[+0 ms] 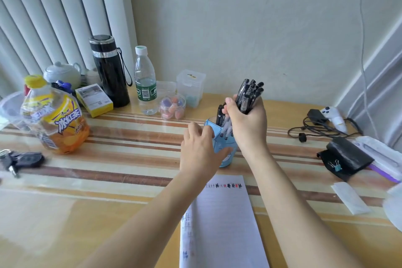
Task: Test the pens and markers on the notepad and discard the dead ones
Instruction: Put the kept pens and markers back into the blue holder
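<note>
One striped desk [121, 159], white wall [261, 28]; right grip [248, 122] holds pens [250, 91]; left grip [199, 150] clasps holder [227, 160].

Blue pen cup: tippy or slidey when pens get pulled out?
Probably tippy: the pen cup is taller than wide, and the left hand grips it. Likely light plastic, so it may slide on the glossy table. The pens bunched in the right hand look loose; one could slip.

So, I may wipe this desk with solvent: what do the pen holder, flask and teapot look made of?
Pen holder: pale blue plastic, probably, smooth with a printed picture. Flask: glossy black body with shiny metal bands, likely steel. Teapot: white glazed ceramic, judging by its soft sheen.
</note>
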